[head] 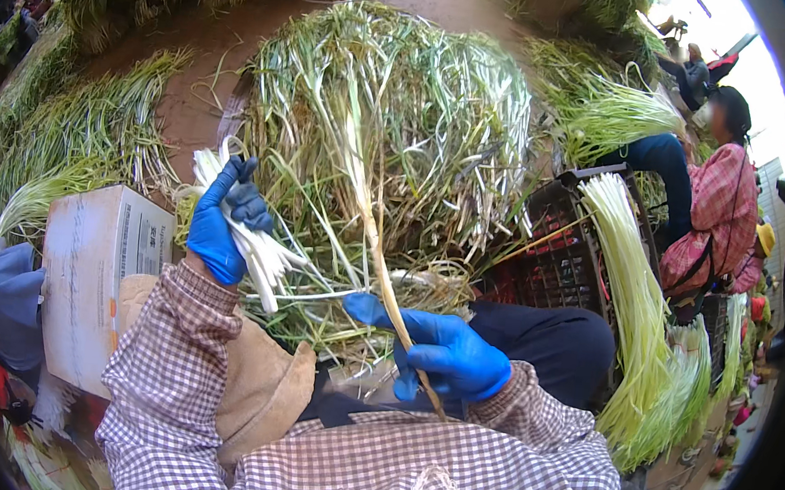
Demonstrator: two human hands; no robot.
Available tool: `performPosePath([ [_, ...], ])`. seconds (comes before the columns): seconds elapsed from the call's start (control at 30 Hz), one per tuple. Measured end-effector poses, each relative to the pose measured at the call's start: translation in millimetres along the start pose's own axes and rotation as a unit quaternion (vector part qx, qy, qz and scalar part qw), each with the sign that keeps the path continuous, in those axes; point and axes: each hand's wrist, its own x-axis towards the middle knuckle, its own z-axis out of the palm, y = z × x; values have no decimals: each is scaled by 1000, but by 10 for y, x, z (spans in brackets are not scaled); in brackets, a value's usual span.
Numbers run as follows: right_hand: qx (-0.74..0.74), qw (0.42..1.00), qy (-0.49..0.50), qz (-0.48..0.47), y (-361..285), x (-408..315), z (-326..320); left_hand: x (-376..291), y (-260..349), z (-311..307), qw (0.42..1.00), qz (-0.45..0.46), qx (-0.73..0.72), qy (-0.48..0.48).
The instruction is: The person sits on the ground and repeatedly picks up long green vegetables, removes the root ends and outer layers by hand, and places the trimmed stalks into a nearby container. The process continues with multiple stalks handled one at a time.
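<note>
My left hand [230, 220], in a blue glove, is closed around a bunch of white-stemmed leafy vegetable stalks [268, 262], their ends pointing down to the right. To its right, my right hand [436, 350], also gloved in blue, grips a long pale stick or dry stalk [385, 283] between thumb and fingers. The upper end of this stalk runs up over a large heap of green and white stalks [403, 127] in front of me. One thin white stalk [311, 295] lies between the two hands, its far end near my right fingertips.
A cardboard box [81, 281] bearing writing stands at my left. At the right, a black plastic crate [553, 245] has a long bundle of pale green stalks [629, 301] across its edge. Beyond it sits a person [719, 196] in a pink checked top. More stalk heaps [95, 121] lie at left.
</note>
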Motion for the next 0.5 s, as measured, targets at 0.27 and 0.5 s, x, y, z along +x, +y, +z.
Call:
performPosePath([
  [0.27, -160, 983, 83, -37, -43, 97, -58, -16, -40, -24, 999, -12, 31, 28],
  [0.5, -155, 981, 101, -52, 474, 525, -391, 64, -345, -70, 976, -113, 185, -18],
])
